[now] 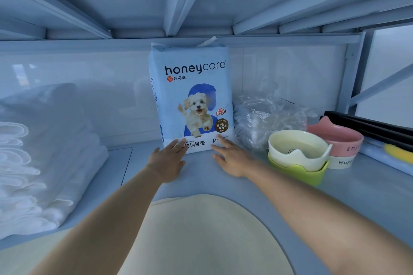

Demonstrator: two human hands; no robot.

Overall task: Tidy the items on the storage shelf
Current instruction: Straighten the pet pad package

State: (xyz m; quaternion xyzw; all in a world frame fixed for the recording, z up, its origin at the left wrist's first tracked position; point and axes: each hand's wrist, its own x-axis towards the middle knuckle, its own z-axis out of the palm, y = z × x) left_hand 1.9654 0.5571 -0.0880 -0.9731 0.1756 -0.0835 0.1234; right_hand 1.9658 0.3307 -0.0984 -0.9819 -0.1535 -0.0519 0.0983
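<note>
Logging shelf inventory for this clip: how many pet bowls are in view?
4, in two stacks right of the honeycare pack: a cream bowl nested in a green bowl, and beside them a pink bowl on a white bowl. Others may be hidden inside the stacks.

We see a pale blue-grey metal shelf board [201, 176] with a white panel behind it. On its left lies a stack of folded white quilted pads [40, 163]. At the back, in the middle, a light-blue plastic "honeycare" pack with a puppy picture [192, 96] stands upright. Just beside it on the right sits a crumpled clear plastic bag [263, 118]. Nearer the front we find a cream ceramic bowl [297, 147] nested in a lime-green bowl [299, 173], and close beside them a pink bowl [342, 140] stacked on a white bowl [339, 162]. Long black bars [368, 125] lie at the far right.
</note>
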